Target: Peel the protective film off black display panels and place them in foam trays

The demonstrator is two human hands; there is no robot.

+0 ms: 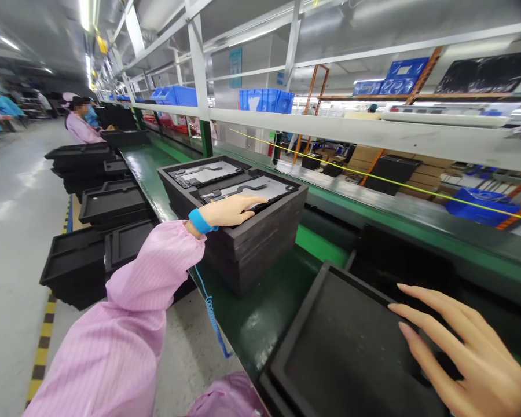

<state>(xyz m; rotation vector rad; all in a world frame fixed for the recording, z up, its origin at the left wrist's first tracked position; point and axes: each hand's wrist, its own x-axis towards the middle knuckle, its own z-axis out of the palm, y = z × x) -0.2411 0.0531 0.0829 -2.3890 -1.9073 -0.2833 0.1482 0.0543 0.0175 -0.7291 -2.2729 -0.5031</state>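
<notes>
My left hand (230, 211), with a blue wrist strap (201, 221) and a coiled cord, lies over the near edge of a stack of black foam trays (264, 243). Its fingers are stretched out flat, and its underside is hidden. Two flat silver-and-black panels with dark cables sit in the top tray, a far panel (211, 171) and a near panel (260, 190). At the lower right, my right hand (469, 341) is open, fingers spread, above a black tray (351, 347). Whether it touches that tray I cannot tell.
Both stand on a green bench (260, 330). More black trays (78, 260) are piled on the floor at left. A co-worker in pink (82, 124) sits farther along. A white rail (356, 130) and a blue bin (264, 100) are behind the bench.
</notes>
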